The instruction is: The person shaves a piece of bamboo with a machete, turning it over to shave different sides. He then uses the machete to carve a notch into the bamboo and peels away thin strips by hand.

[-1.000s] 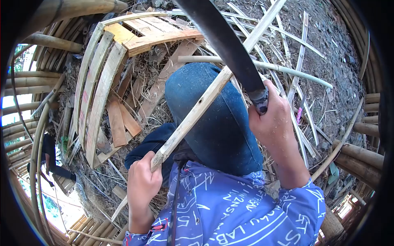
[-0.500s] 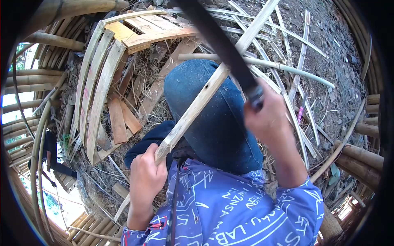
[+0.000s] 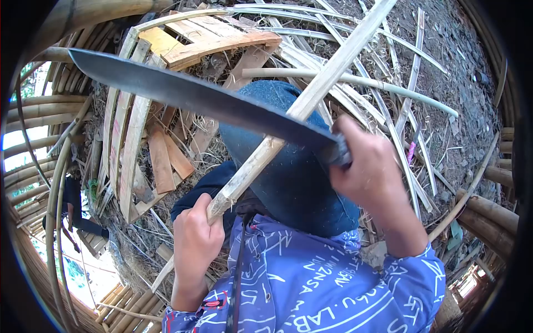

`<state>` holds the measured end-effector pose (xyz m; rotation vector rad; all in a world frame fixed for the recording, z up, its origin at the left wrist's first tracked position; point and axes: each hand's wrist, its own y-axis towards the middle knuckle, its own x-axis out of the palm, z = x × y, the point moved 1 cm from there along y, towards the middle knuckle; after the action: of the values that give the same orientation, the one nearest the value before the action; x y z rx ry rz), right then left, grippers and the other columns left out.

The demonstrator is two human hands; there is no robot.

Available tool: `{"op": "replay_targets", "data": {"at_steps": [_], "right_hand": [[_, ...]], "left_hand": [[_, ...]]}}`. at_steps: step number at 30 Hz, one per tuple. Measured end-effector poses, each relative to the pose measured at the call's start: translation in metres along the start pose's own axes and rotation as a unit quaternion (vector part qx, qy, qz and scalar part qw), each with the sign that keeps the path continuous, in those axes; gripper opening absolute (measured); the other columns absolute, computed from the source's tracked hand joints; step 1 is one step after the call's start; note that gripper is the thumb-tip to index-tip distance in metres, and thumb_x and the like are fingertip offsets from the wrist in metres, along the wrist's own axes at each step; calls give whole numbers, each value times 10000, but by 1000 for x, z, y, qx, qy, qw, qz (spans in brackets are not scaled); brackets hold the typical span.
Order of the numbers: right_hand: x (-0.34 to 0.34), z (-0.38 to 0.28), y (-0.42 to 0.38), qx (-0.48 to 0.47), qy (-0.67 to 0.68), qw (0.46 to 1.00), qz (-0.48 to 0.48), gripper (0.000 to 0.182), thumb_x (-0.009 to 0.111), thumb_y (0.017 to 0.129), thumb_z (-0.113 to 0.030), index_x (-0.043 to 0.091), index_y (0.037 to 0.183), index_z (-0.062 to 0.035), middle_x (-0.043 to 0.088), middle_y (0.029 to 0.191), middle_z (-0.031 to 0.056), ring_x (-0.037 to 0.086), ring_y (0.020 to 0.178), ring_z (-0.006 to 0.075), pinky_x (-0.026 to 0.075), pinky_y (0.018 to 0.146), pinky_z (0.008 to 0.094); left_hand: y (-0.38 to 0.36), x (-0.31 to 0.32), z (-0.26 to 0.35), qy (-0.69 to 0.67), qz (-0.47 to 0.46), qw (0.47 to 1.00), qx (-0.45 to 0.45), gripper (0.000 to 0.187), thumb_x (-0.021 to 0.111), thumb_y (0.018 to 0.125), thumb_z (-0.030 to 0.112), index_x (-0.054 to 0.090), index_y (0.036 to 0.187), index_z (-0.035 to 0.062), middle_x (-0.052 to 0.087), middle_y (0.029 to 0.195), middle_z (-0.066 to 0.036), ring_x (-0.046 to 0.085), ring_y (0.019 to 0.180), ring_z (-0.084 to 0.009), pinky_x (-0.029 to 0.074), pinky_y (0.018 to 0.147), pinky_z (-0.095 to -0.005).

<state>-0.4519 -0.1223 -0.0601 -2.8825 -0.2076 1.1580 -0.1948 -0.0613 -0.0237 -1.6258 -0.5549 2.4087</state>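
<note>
My left hand (image 3: 195, 236) is closed around the lower part of a long, pale bamboo strip (image 3: 250, 169) with frayed fibres near my fingers. The strip slants up across my jeans-covered knee (image 3: 261, 94) and past the top of the view. In my right hand (image 3: 369, 161) is the handle of a machete (image 3: 189, 102). Its broad dark blade lies across the strip above the knee, with the tip pointing to the upper left. The blade covers a short stretch of the strip.
A slatted wooden crate (image 3: 222, 47) lies ahead to the left. Pale split strips (image 3: 411, 72) and shavings litter the ground at right. A light pole (image 3: 400, 94) lies behind the knee. Bamboo poles (image 3: 488, 216) flank both sides; another person (image 3: 72, 205) is at far left.
The machete has swung from pointing steeply up to lying nearly level, its tip now far left. My right hand has shifted slightly downward and right; my left hand keeps its hold.
</note>
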Motion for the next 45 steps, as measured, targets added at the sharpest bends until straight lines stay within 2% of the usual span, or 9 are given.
{"op": "replay_targets", "data": {"at_steps": [5, 9, 15, 22, 26, 29, 33, 38, 45], "right_hand": [[1, 1, 10, 88, 72, 991, 76, 312, 557, 724, -10, 561, 1035, 20, 591, 668, 215, 635, 631, 364, 471, 583, 391], [11, -8, -8, 6, 48, 999, -24, 246, 588, 701, -16, 505, 933, -14, 601, 701, 260, 608, 700, 440, 488, 640, 483], [2, -7, 0, 107, 83, 989, 65, 339, 555, 723, 2, 538, 1059, 44, 603, 692, 218, 647, 644, 353, 482, 599, 386], [6, -9, -12, 24, 23, 997, -64, 307, 604, 678, -19, 531, 975, 6, 604, 713, 253, 619, 725, 430, 483, 624, 424], [4, 2, -5, 98, 82, 989, 79, 359, 536, 716, 5, 575, 1072, 34, 584, 700, 156, 553, 594, 184, 447, 582, 323], [5, -4, -8, 123, 142, 981, 42, 232, 532, 734, -18, 544, 959, 35, 597, 665, 230, 628, 656, 408, 480, 603, 411], [11, 1, -20, 69, 169, 982, 42, 239, 562, 706, 6, 542, 943, 23, 566, 629, 213, 620, 615, 375, 463, 573, 387], [5, 18, -28, 112, 252, 955, 112, 227, 614, 779, 3, 539, 991, 37, 517, 661, -15, 451, 570, 37, 368, 508, 218], [-5, 33, -28, 133, 472, 855, 168, 276, 566, 779, 86, 439, 1002, -15, 486, 617, 37, 468, 417, 92, 393, 376, 218]], "left_hand": [[6, 3, 11, -49, -14, 998, -26, 111, 524, 816, 90, 521, 802, -21, 552, 674, -268, 555, 705, -458, 416, 602, -506], [18, 0, 18, -55, -41, 997, -25, 154, 522, 828, 128, 526, 815, -25, 559, 722, -280, 554, 777, -462, 418, 662, -508], [26, 5, 29, -75, -11, 997, 11, 164, 506, 827, 138, 529, 832, -24, 563, 735, -283, 555, 784, -466, 424, 683, -517], [33, 4, 28, -48, -36, 998, 2, 184, 499, 830, 153, 540, 837, -26, 585, 748, -276, 563, 785, -469, 438, 698, -517], [27, 6, 28, -37, -3, 999, -1, 248, 572, 880, 226, 579, 857, -21, 580, 709, -264, 571, 738, -463, 440, 631, -460], [26, -2, 34, -33, 12, 999, 18, 283, 614, 862, 268, 572, 804, -6, 579, 667, -245, 585, 704, -445, 439, 607, -468], [20, -3, 20, 0, 97, 991, 87, 326, 686, 807, 298, 521, 700, 38, 566, 560, -174, 601, 559, -358, 452, 503, -430], [-2, -23, 23, -15, 97, 992, 81, 283, 758, 726, 200, 522, 687, 49, 551, 543, -123, 587, 511, -312, 423, 459, -378], [-22, -46, 12, 21, 153, 987, 35, 288, 765, 645, 174, 511, 660, 38, 525, 528, -118, 568, 483, -305, 395, 447, -372]]}}
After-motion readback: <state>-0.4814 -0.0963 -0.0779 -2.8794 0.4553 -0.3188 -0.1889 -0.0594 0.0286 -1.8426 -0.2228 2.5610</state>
